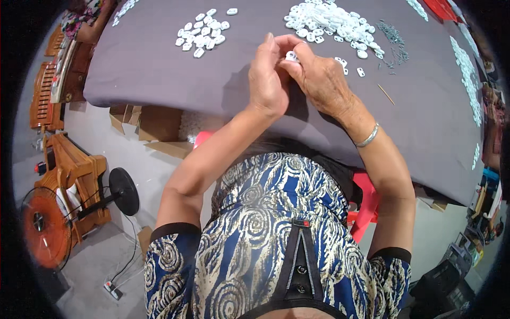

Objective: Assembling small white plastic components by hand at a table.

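Note:
Over the near middle of the table, my two hands meet around a small white plastic piece [291,56] with holes in it. My right hand [325,80] pinches it between thumb and forefinger. My left hand [267,80] is curled against it from the other side, thumb pointing up; most of its fingers are hidden behind the piece and my right hand. Beyond my hands spreads a large heap of similar white pieces [332,21]. A smaller group of white pieces [202,32] lies to the left. A few loose pieces [360,72] rest just right of my right hand.
Small grey screws or pins [393,34] are scattered right of the heap, with a thin wooden stick [386,94] nearer me. More white pieces [467,80] line the right edge of the grey-covered table [159,80]. An orange fan [45,228] stands on the floor at left.

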### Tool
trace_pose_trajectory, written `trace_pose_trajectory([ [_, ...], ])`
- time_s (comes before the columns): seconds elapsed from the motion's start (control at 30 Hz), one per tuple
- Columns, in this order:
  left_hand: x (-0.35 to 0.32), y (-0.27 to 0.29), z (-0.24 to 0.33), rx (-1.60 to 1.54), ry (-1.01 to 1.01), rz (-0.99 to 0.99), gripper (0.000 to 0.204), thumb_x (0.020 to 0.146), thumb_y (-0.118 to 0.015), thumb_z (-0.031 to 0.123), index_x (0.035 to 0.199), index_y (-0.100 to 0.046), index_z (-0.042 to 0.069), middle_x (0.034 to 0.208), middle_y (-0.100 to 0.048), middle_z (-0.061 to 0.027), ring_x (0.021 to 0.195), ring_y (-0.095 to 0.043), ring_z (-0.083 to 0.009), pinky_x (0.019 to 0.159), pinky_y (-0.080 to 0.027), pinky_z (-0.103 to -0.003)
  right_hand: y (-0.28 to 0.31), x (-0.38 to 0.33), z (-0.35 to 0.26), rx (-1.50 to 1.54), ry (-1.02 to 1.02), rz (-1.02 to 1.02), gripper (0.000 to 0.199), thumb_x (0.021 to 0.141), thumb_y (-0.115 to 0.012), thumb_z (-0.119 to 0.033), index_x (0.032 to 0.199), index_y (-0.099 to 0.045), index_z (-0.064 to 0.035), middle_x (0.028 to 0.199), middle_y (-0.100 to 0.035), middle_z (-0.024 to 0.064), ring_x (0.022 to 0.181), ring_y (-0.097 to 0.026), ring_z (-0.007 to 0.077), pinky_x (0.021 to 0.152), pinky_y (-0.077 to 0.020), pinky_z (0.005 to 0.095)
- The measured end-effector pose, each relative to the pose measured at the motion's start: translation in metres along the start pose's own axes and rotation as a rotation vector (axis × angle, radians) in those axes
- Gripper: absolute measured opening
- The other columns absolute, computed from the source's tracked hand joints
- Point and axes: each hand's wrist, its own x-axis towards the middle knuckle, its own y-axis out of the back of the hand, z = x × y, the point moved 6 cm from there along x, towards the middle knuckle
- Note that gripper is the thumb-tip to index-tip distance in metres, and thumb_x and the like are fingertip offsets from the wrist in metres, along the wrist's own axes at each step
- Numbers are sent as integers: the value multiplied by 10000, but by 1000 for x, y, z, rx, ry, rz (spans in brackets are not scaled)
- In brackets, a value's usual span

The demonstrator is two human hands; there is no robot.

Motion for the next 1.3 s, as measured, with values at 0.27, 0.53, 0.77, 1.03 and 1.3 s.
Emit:
trace_pose_trajectory([
  [0.27, -2, 0, 17, 523, -86, -15, 112, 884, -541, 59, 990, -562, 27, 838, -576, 0, 725, -544, -64, 677, -447, -210, 13, 5, 22, 56, -75, -29, 259, 845, -627, -264, 864, -469, -59, 640, -559, 152, 615, -585, 342, 522, -446, 407],
  [0.53, 44, 60, 89, 1052, -484, 177, 134, 870, -563, 78, 980, -589, 6, 812, -579, -4, 704, -513, -64, 616, -424, -195, 73, 0, 78, 145, -251, 169, 126, 814, -593, -131, 830, -619, -8, 689, -590, 120, 569, -558, 228, 557, -446, 332],
  [0.77, 36, 62, 111, 1005, -831, 370, 255, 858, -587, 89, 1093, -533, 6, 923, -568, -59, 852, -542, -130, 749, -461, -272, 69, -12, 96, 269, -437, -192, 138, 777, -622, -120, 807, -604, 14, 611, -528, 0, 576, -463, 73, 542, -400, 242],
  [1.03, 17, 9, 56, 1190, -595, -20, 100, 830, -603, 47, 924, -601, 14, 860, -570, -63, 733, -551, -146, 664, -465, -262, 52, -6, 89, 189, -366, -257, 186, 724, -649, -158, 794, -587, 3, 603, -531, 72, 564, -479, 157, 557, -414, 307],
  [1.3, -1, -5, 31, 1215, -468, -197, 111, 791, -616, 26, 902, -601, 25, 807, -542, -82, 697, -542, -169, 634, -451, -272, 51, 0, 69, 97, -289, -174, 158, 723, -621, -122, 763, -535, 5, 673, -537, 121, 629, -525, 234, 603, -423, 352],
])
